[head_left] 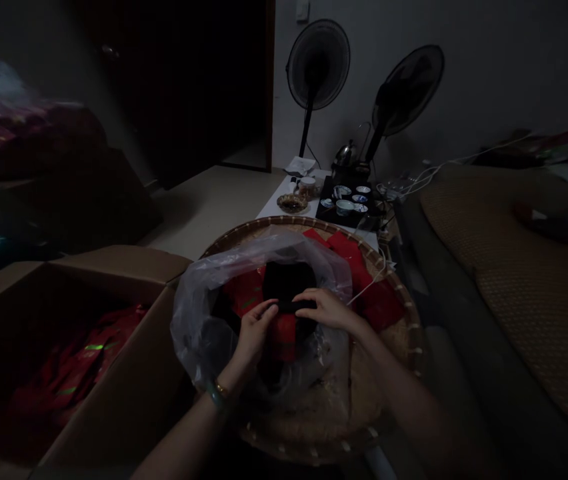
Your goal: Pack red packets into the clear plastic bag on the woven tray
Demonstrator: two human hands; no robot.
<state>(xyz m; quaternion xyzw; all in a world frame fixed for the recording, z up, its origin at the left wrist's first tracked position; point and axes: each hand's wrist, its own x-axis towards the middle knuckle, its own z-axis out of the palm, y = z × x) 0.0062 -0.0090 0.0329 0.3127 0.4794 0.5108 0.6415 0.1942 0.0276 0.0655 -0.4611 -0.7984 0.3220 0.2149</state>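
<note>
Both hands meet over an open clear plastic bag (191,320) that lies in a round woven bamboo tray (370,400). My left hand (255,328) pinches the left end of a dark strip-like piece (288,307), and my right hand (329,311) grips its right end. Just below the strip shows a red piece (283,337); whether the two are joined I cannot tell. Red packets (245,288) and dark contents are visible inside the bag. More red packets (347,252) lie at the tray's back right.
On the left stands an open cardboard box (114,407) with red packets inside. Behind the tray, a low table (274,203) holds a black tea tray with several cups (345,207) and a kettle (347,153). Two fans (318,63) stand farther back. A woven seat (524,293) is at right.
</note>
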